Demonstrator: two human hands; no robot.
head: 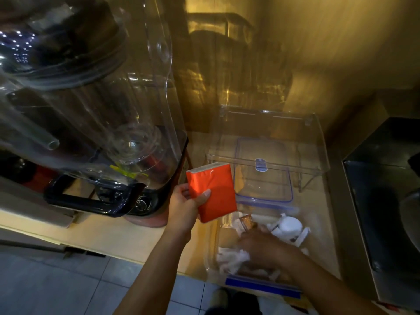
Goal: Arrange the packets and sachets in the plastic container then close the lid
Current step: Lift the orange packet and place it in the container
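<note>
My left hand [185, 208] holds an orange packet [212, 192] up above the counter, just left of the clear plastic container [211, 251]. The container sits at the counter's front edge, with a blue clip [261, 286] on its near side. My right hand [263, 248] is down inside it, blurred, among white sachets [229, 260] and a brown sachet [246, 222]; whether it grips anything I cannot tell. A white crumpled item [289, 228] lies at the container's far right. The clear blue-rimmed lid [263, 171] lies flat behind the container.
A large blender [102, 133] in a clear housing with a black handle stands on the left of the counter. A clear acrylic rack [316, 142] stands over the lid at the back. A dark appliance [384, 201] fills the right. Grey floor tiles lie below.
</note>
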